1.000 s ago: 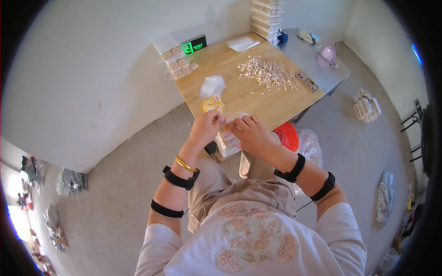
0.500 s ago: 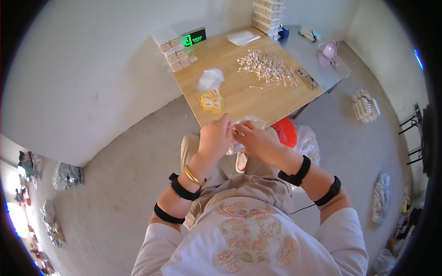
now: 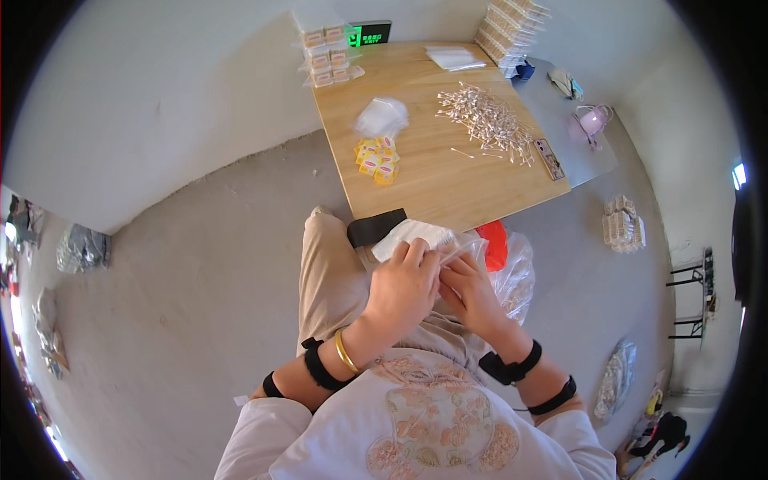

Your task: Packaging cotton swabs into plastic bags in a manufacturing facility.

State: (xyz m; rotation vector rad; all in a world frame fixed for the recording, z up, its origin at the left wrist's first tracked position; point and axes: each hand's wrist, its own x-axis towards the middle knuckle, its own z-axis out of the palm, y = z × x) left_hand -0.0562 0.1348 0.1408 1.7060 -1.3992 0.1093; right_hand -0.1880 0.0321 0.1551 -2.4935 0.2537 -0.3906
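Over the lap, the left hand (image 3: 406,282) and right hand (image 3: 468,290) pinched a small clear bag (image 3: 416,235) between them; a firm hold on its mouth would serve best. Beyond stood a wooden table (image 3: 448,180) with cotton swabs (image 3: 488,120) and yellow packets (image 3: 376,160), on a grey floor (image 3: 200,264).

The tabletop (image 3: 448,180) fills the upper middle of the frame. At its upper left corner stand stacked small boxes (image 3: 326,54), with a digital display (image 3: 370,34) just to their right. A heap of cotton swabs (image 3: 488,120) lies on its right half; a clear bag (image 3: 382,116) and, just below it, a cluster of small packets (image 3: 377,158) lie left of centre. Below the tabletop's lower edge, at frame centre, the left hand (image 3: 404,288) and right hand (image 3: 468,292) meet on a flat packet (image 3: 412,236).
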